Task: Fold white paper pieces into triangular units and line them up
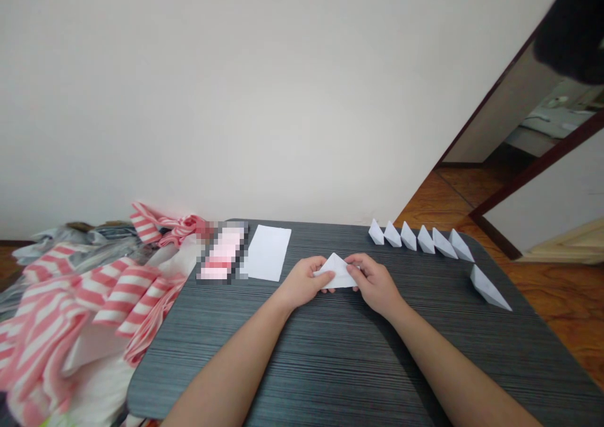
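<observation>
Your left hand [302, 282] and right hand [376, 283] pinch a folded white paper [336, 270] between them, thumbs on its front, over the middle of the table [330, 364], nearer its far edge. A flat sheet [268, 253] lies toward the far left corner. Six paper boats [426, 241] line the far right corner; a seventh boat [487, 288] sits near the right edge.

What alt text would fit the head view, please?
A person's left hand and right hand hold a folded white paper over a dark table. Seven folded paper pieces sit to the right, six in a row, one nearer; to the left are a paper sheet and, beside the table, striped cloth.
</observation>
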Demonstrator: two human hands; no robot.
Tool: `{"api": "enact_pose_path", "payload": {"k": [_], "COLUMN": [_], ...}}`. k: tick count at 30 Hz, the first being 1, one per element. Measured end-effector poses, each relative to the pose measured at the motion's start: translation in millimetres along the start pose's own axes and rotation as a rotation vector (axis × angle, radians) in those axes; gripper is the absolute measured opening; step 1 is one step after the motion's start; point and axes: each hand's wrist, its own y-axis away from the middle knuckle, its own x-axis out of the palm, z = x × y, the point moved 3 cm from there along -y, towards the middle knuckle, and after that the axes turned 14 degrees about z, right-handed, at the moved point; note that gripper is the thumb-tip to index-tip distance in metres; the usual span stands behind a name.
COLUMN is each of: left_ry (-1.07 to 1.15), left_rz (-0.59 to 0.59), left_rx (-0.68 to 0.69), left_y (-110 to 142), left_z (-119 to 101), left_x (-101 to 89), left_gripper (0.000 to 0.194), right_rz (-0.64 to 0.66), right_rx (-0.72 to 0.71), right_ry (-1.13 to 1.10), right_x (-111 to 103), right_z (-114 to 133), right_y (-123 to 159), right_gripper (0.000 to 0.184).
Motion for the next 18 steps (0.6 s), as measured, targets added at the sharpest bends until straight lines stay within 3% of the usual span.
{"api": "enact_pose_path", "payload": {"k": [9, 13, 18], "left_ry": [-0.042, -0.109, -0.183], "left_rz": [-0.04, -0.02, 0.005], "left_rx": [0.01, 0.019, 0.03], "left_y": [-1.0, 0.9, 2.4], "left_z": [3.7, -0.5, -3.9], "left_x": [0.4, 0.4, 1.4], "left_gripper": [0.023, 0.021, 0.019], "right_rz": [0.124, 0.215, 0.28], "right_rx": [0.013, 0.057, 0.073], "right_ry": [-0.056, -0.032, -0.08], "right_x": [5.1, 6.3, 6.5], "right_z": [1.1, 4.8, 4.9], "right_y": [-1.7, -1.4, 0.7], "right_gripper": [0.029, 0.017, 0.022]}}
